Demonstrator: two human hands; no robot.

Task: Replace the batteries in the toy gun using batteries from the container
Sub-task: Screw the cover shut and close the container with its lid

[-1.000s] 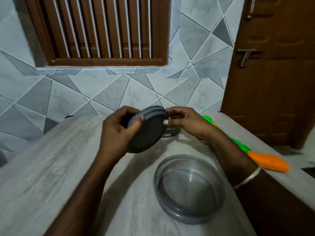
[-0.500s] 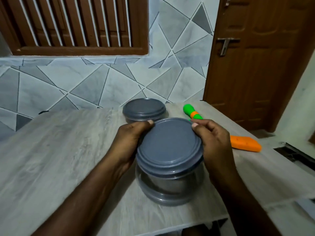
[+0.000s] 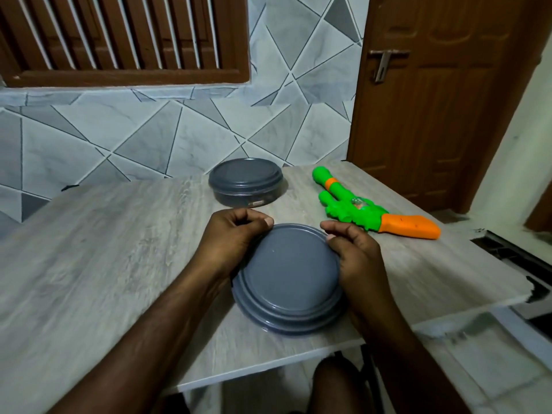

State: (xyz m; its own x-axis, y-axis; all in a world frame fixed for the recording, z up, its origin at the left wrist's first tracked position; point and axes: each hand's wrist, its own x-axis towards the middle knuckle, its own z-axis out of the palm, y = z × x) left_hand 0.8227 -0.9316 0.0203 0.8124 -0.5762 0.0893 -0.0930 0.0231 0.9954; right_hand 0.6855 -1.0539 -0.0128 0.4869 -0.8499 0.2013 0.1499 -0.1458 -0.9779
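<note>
Grey geometric wall tiles, a slatted wooden window and a brown door back a pale wood-grain table (image 3: 89,264), where the person sits with both hands on the near container (image 3: 288,282). The left hand (image 3: 233,243) curls against the left rim of its grey lid (image 3: 286,273), thumb and fingertips pressed to the upper edge; the right hand (image 3: 355,258) cups the right rim, thumb on top at the far edge. Both hands are closed round the lid and rim, not lifting anything free of the table. The lid sits level and appears fully seated, so the step in hand is judged to be pressing it home or bracing it to open; which of the two cannot be told. Done well, pressure should be spread evenly round the rim with the base kept flat on the table, since the container stands near the front edge. A second container (image 3: 245,182), lid on, rests well behind it near the wall; a small pale label shows on its lower side wall, too small to read. The toy gun (image 3: 367,206), green with an orange grip, lies to the right, apart from both hands and untouched. No batteries are visible, and no brand or legible writing appears anywhere.
</note>
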